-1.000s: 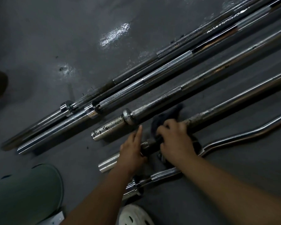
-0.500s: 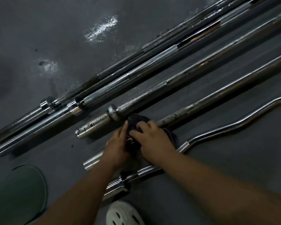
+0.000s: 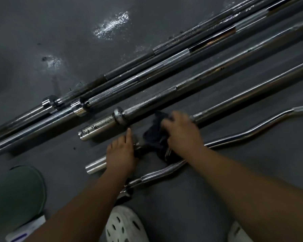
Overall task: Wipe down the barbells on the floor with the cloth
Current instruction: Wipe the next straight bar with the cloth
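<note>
Several steel barbells lie side by side on the dark floor, running from lower left to upper right. My right hand (image 3: pixel 181 135) grips a dark cloth (image 3: pixel 156 135) wrapped round the straight barbell (image 3: pixel 248 98) nearest me, just past its sleeve. My left hand (image 3: pixel 122 152) holds that bar's chrome sleeve (image 3: pixel 95 166), its index finger pointing up. A curved curl bar (image 3: pixel 252 135) lies closest to me, partly under my right wrist. A rust-speckled barbell (image 3: pixel 101 126) lies just beyond the cloth.
A white perforated shoe (image 3: pixel 124 226) is at the bottom centre, and another shoe edge (image 3: pixel 238 233) at the bottom right. A green round object (image 3: pixel 14 194) sits at lower left beside a white item (image 3: pixel 26 229). Bare wet-looking floor (image 3: pixel 59 41) spreads to the upper left.
My right hand has slid the cloth along the bar, first toward the sleeve end and then back up the shaft. My left hand has kept its hold on the sleeve.
</note>
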`<state>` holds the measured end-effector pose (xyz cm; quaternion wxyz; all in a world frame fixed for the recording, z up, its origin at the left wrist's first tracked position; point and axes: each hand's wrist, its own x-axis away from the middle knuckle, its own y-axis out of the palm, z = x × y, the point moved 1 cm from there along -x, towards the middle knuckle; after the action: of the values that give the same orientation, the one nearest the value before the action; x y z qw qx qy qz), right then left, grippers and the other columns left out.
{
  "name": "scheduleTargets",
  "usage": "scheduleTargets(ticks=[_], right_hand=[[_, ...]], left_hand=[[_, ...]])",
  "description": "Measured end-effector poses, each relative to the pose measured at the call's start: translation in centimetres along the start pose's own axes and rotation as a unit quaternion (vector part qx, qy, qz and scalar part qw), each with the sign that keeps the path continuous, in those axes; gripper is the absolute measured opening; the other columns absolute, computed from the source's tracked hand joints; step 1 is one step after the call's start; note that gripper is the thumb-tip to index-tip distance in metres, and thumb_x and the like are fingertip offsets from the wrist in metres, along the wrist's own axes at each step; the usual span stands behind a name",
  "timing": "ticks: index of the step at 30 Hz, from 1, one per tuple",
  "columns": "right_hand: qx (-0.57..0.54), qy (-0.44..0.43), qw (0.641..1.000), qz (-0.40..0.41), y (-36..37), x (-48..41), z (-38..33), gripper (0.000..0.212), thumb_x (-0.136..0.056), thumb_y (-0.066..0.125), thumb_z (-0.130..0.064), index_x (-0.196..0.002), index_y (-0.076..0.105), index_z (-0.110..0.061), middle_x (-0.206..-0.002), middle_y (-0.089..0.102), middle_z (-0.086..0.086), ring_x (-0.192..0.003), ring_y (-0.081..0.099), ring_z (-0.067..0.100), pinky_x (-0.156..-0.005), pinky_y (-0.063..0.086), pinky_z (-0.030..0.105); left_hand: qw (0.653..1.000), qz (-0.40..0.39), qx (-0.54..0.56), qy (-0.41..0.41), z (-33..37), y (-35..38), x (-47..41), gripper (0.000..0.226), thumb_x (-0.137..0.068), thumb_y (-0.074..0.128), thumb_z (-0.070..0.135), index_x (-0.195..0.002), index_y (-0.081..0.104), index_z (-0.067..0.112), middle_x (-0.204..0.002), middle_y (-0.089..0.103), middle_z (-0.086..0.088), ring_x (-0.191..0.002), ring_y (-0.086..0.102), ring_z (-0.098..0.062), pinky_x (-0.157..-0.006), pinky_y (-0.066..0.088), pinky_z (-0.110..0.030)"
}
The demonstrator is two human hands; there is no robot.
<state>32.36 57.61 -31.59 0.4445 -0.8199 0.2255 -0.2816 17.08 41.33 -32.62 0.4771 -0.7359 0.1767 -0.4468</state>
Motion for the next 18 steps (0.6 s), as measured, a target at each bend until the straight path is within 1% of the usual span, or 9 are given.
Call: scheduleTargets(ticks=[2,3,5,6,8,10,13,15,18], right_hand=[[-0.011,0.155,0.987,0.042,-1.2,-0.5,1.3,0.045,-0.084,0.064,-0.02,-0.126,0.051,-0.026,-0.135,0.037,0.011,-0.119,0.039,0.036,-0.088,0.052,0.043],[0.002,0.176,0.984,0.029,-1.5,-0.6,0.8,0.045,-0.086,0.063,-0.019,-0.129,0.048,-0.026,-0.138,0.034,0.012,-0.121,0.037,0.037,-0.087,0.053,0.044],[0.045,0.159,0.986,-0.027,-1.3,-0.8,-0.8,0.043,-0.09,0.059,-0.017,-0.13,0.045,-0.026,-0.139,0.03,0.012,-0.122,0.035,0.038,-0.083,0.053,0.044],[0.052,0.149,0.986,-0.045,-1.2,-0.9,-1.3,0.043,-0.09,0.059,-0.017,-0.13,0.044,-0.025,-0.139,0.029,0.013,-0.123,0.034,0.038,-0.082,0.052,0.043],[0.037,0.146,0.986,-0.071,-1.3,-1.4,-1.2,0.046,-0.09,0.062,-0.016,-0.131,0.043,-0.024,-0.14,0.027,0.013,-0.124,0.032,0.038,-0.082,0.051,0.042],[0.033,0.144,0.984,-0.095,-1.6,-1.5,-0.7,0.051,-0.089,0.064,-0.016,-0.133,0.04,-0.025,-0.141,0.025,0.012,-0.127,0.03,0.038,-0.084,0.05,0.042],[0.06,0.123,0.986,-0.092,-1.4,-0.5,-0.8,0.052,-0.09,0.062,-0.018,-0.136,0.038,-0.025,-0.145,0.022,0.013,-0.131,0.028,0.04,-0.087,0.051,0.043],[0.07,0.112,0.989,-0.068,-1.2,0.2,-1.1,0.048,-0.092,0.058,-0.018,-0.136,0.039,-0.023,-0.147,0.022,0.015,-0.131,0.029,0.04,-0.089,0.049,0.043],[0.097,0.075,0.992,-0.011,-0.2,0.7,-1.0,0.042,-0.089,0.058,-0.02,-0.13,0.046,-0.021,-0.143,0.033,0.016,-0.124,0.037,0.041,-0.084,0.046,0.046]], left_hand=[[0.999,0.033,-0.031,-0.008,1.0,-0.1,0.8,0.104,-0.066,0.083,0.043,-0.15,0.032,0.011,-0.133,0.054,-0.012,-0.113,0.056,-0.032,-0.093,0.044,-0.042],[0.998,0.051,-0.034,-0.001,1.8,-0.3,1.1,0.1,-0.062,0.086,0.037,-0.146,0.04,0.009,-0.13,0.057,-0.014,-0.111,0.057,-0.034,-0.092,0.046,-0.043],[0.999,0.039,-0.022,0.016,3.7,-0.7,1.8,0.096,-0.068,0.081,0.035,-0.149,0.035,0.01,-0.142,0.049,-0.013,-0.128,0.048,-0.033,-0.102,0.039,-0.045],[1.0,0.012,-0.02,0.021,4.7,-1.2,2.1,0.095,-0.076,0.073,0.037,-0.153,0.024,0.012,-0.152,0.038,-0.011,-0.138,0.037,-0.029,-0.11,0.03,-0.046],[0.996,-0.077,-0.023,0.028,5.9,-2.3,2.0,0.097,-0.082,0.064,0.043,-0.156,0.008,0.015,-0.161,0.02,-0.006,-0.146,0.021,-0.023,-0.117,0.014,-0.047],[0.984,-0.172,-0.008,0.039,5.4,-4.0,0.8,0.1,-0.08,0.067,0.047,-0.156,0.01,0.018,-0.16,0.02,-0.005,-0.144,0.028,-0.024,-0.118,0.021,-0.045],[0.959,-0.267,-0.028,0.087,4.1,-6.6,-0.7,0.077,-0.077,0.071,0.043,-0.143,0.038,0.02,-0.144,0.047,-0.007,-0.124,0.053,-0.029,-0.104,0.044,-0.04],[0.95,-0.284,-0.061,0.116,3.6,-8.1,-1.5,0.064,-0.078,0.07,0.041,-0.134,0.046,0.02,-0.135,0.056,-0.008,-0.118,0.057,-0.029,-0.099,0.047,-0.036],[0.945,-0.247,-0.109,0.183,3.3,-8.9,-2.6,0.061,-0.08,0.065,0.045,-0.132,0.046,0.019,-0.135,0.054,-0.006,-0.119,0.055,-0.028,-0.098,0.046,-0.035]])
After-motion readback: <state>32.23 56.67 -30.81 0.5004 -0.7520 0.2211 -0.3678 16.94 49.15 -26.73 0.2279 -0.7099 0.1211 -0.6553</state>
